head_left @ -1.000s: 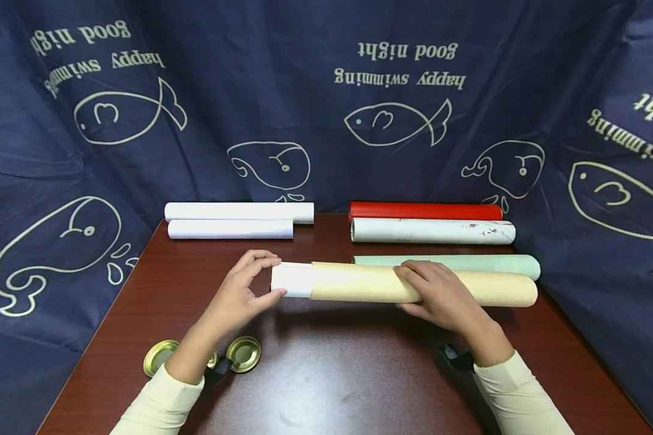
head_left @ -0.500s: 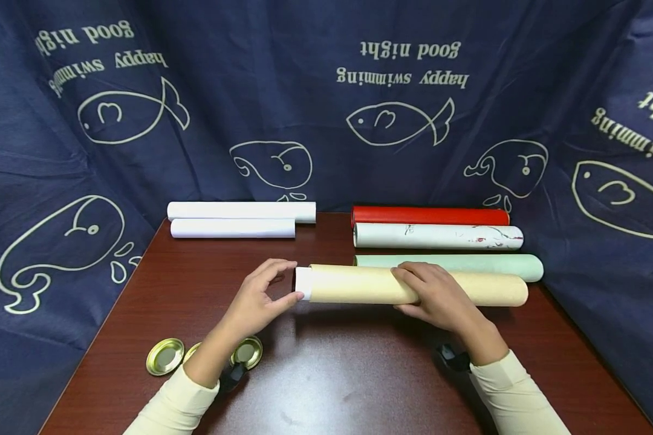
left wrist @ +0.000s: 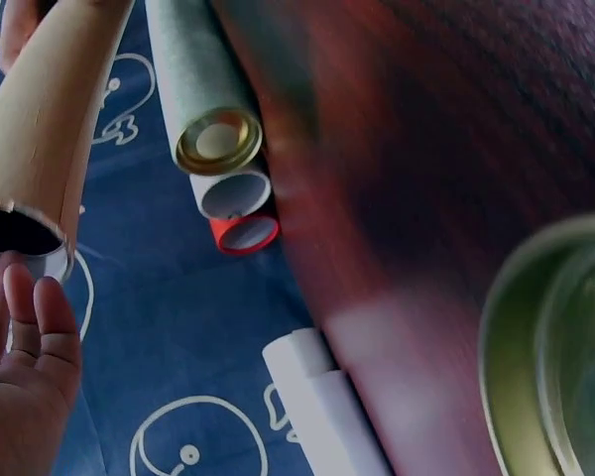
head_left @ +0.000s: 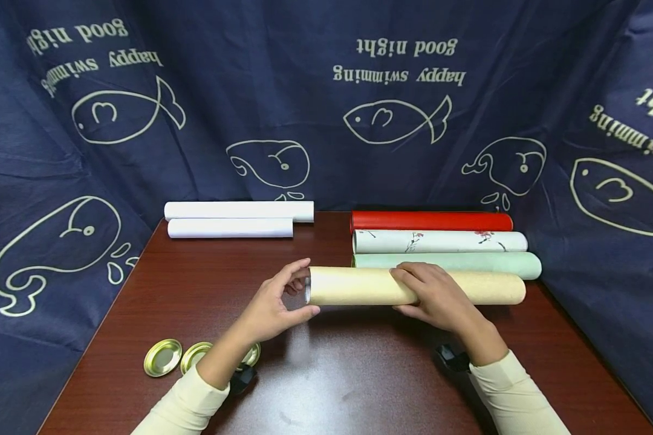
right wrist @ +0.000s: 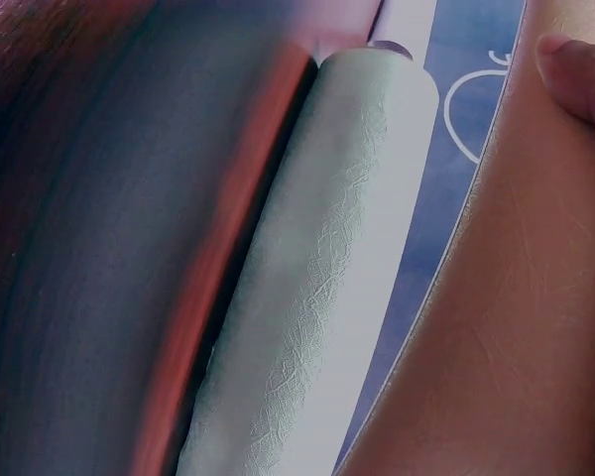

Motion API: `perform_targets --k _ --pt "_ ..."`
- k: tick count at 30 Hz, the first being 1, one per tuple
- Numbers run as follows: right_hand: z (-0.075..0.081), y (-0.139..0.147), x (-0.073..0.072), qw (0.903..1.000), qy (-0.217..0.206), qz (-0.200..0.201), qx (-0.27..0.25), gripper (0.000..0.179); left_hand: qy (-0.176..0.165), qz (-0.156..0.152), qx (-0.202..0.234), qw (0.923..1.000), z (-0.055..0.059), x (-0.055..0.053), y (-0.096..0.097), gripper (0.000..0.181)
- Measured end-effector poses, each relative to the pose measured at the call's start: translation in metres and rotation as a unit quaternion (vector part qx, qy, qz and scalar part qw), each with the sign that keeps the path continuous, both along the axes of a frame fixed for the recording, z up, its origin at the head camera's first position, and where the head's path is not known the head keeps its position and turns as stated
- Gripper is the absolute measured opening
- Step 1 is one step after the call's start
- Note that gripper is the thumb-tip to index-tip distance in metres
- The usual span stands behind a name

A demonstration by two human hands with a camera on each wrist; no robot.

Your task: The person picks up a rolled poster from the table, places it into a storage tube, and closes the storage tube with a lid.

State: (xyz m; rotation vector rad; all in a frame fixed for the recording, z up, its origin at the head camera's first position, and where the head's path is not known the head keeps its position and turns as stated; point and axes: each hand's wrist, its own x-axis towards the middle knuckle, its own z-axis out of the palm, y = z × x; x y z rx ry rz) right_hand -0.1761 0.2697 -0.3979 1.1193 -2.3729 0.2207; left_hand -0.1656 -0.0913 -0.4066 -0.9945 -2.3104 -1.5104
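The white inner roll that stuck far out of the cream tube [head_left: 359, 286] a second ago no longer protrudes; the tube now ends at an open rim in the middle of the frame. The left hand [head_left: 274, 308] has come rightward with it, thumb and fingers spread about that end; the left wrist view shows its fingertips at the opening, whose inside is mostly dark. The right hand [head_left: 438, 296], right of centre, grips the tube from above, fingers bent over it.

Behind, the floral tube [head_left: 441, 241] has rolled down the frame to lie just beside the green tube [head_left: 481, 263], its printed blossoms turned, and the red tube [head_left: 432, 220] sits lower too. At the lower left, the left forearm now partly covers the rightmost of three gold lids [head_left: 162, 357].
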Motion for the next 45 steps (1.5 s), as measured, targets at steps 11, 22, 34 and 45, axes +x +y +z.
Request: perform_targets --k 11,22,34,45 --pt "-0.002 0.001 0.001 0.9999 -0.009 -0.007 -0.001 0.073 0.001 0.018 -0.035 0.9992 -0.003 0.004 -0.022 0.086" --pt "-0.005 -0.002 -0.003 0.9999 -0.005 0.009 -0.013 0.071 -0.043 0.004 -0.277 0.9597 -0.023 0.026 -0.078 0.087" --pt "-0.007 -0.003 -0.004 0.9996 -0.004 0.011 -0.024 0.074 -0.007 -0.006 -0.364 0.9314 -0.036 0.037 -0.099 0.073" --pt "-0.007 -0.002 -0.002 0.9997 -0.01 0.005 -0.022 0.072 0.005 -0.006 -0.392 0.9201 -0.038 0.037 -0.1 0.071"
